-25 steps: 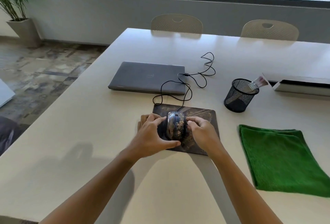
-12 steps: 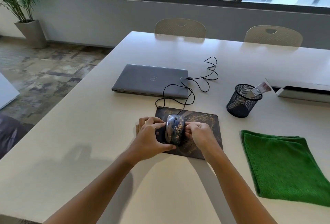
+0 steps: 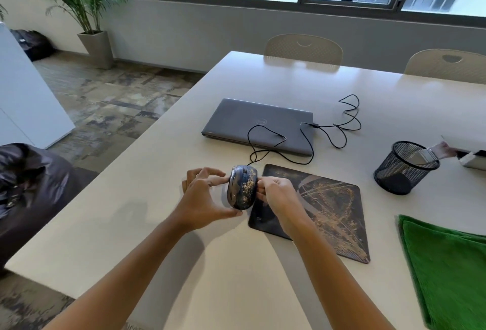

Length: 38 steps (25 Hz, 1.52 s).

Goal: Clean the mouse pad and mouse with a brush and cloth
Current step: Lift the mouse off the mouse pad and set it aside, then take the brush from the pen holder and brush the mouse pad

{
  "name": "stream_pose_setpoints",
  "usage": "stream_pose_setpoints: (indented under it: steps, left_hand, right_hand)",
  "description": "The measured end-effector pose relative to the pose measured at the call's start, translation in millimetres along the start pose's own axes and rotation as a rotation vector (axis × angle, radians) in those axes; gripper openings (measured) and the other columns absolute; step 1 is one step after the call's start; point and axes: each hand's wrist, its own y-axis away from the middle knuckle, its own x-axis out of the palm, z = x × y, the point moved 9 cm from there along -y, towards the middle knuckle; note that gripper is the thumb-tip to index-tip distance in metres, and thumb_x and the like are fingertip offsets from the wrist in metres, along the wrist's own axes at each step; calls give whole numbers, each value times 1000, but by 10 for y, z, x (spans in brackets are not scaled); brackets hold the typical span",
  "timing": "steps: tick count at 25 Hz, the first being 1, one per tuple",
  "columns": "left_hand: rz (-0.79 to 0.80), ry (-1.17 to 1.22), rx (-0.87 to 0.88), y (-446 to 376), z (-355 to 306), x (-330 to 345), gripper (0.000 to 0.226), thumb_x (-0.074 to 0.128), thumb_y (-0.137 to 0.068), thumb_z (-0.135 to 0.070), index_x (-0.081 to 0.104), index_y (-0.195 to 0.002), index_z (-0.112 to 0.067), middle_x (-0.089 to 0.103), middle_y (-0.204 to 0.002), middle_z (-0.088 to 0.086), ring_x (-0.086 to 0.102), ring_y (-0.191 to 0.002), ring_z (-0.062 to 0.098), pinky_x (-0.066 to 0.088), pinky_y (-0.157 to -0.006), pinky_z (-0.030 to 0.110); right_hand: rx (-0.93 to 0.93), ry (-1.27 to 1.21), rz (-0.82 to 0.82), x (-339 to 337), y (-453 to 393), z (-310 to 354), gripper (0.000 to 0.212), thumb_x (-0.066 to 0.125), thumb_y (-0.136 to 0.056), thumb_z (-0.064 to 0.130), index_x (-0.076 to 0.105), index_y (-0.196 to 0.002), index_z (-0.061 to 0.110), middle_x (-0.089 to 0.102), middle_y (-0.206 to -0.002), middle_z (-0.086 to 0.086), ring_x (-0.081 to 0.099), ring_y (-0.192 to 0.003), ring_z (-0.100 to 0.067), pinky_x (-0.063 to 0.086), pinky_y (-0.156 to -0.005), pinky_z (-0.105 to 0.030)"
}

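Observation:
A dark wired mouse [image 3: 242,186] speckled with yellowish dust is held between both hands, just left of the mouse pad's left edge. My left hand [image 3: 203,193] grips its left side with thumb and fingers; my right hand [image 3: 277,195] pinches its right side. The dark mouse pad [image 3: 326,206], streaked with the same dust, lies on the white table [image 3: 163,219]. A brush [image 3: 431,153] stands in a black mesh cup [image 3: 402,169] at the right. A folded green cloth [image 3: 447,264] lies at the near right.
A shut grey laptop [image 3: 257,124] lies behind the pad, with the mouse cable [image 3: 326,130] looping over and beside it. A white box [image 3: 473,160] sits at the right edge. Two chairs [image 3: 302,48] stand at the far side. A dark bag [image 3: 29,180] sits left of the table.
Both hands have carried the mouse leftwards off the middle of the pad to just beyond its left edge. The view has shifted to the left.

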Motion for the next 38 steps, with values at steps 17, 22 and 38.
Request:
stream_pose_setpoints:
  steps: [17,22,38]
  left_hand:
    - [-14,12,-144,-115,582,-224,83,94,-44,-62,72,-119,-34,54,-114,-25,31,-109,-5,22,-88,2]
    - [-108,17,-180,120,410,-277,75,98,-46,-48,65,-110,-28,49,-108,-12,41,-105,8,39,-97,30]
    - [119,338,-306,-161,-559,788,63,66,-92,-51,44,-140,-15,35,-127,0,47,-130,31,47,-106,50]
  right_hand:
    - [48,44,25,529,-196,119,36,51,-94,25,69,-99,-5,71,-108,-25,66,-109,-38,50,-100,-55]
    - [2,48,-56,38,-77,112,32,52,-98,23,64,-106,-5,68,-98,-28,62,-84,-28,56,-88,-49]
    - [-18,454,-517,-2033,549,-282,50,53,-98,34,48,-143,11,51,-141,-10,49,-128,-26,39,-112,-45]
